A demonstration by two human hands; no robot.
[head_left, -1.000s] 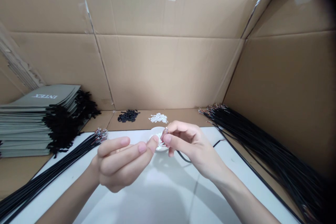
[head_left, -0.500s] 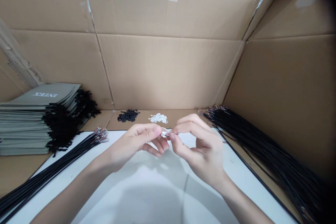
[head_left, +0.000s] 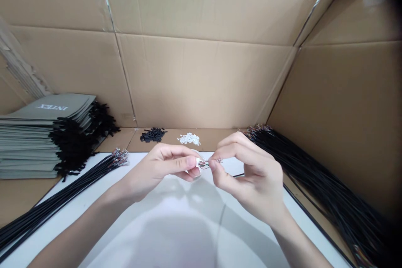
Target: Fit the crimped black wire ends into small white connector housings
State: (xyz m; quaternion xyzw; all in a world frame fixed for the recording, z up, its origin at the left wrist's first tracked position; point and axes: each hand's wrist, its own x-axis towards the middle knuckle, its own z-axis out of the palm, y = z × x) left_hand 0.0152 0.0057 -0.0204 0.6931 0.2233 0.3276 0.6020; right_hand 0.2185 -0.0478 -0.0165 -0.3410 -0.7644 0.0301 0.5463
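Between finger and thumb, my left hand (head_left: 169, 163) pinches a small white connector (head_left: 198, 162) near the middle of the view. Thin coloured wires (head_left: 204, 163) run from the connector across to my right hand (head_left: 245, 171), whose thumb and index finger are closed on them. A short gap separates the two hands, and the wires span it. Part of the connector is hidden by the left fingertips. A dark cable (head_left: 238, 175) shows just behind the right hand.
Behind the hands lie a pile of black tubes (head_left: 153, 135) and a pile of small white parts (head_left: 189, 138). Black cable bundles lie left (head_left: 78, 184) and right (head_left: 307, 176). Grey sleeves marked INTEX (head_left: 28, 146) are stacked at left. Cardboard walls (head_left: 201, 79) enclose the white table (head_left: 176, 234).
My right hand has moved a little right, away from the left, so more of the wires shows between them. The view has tilted slightly downward.
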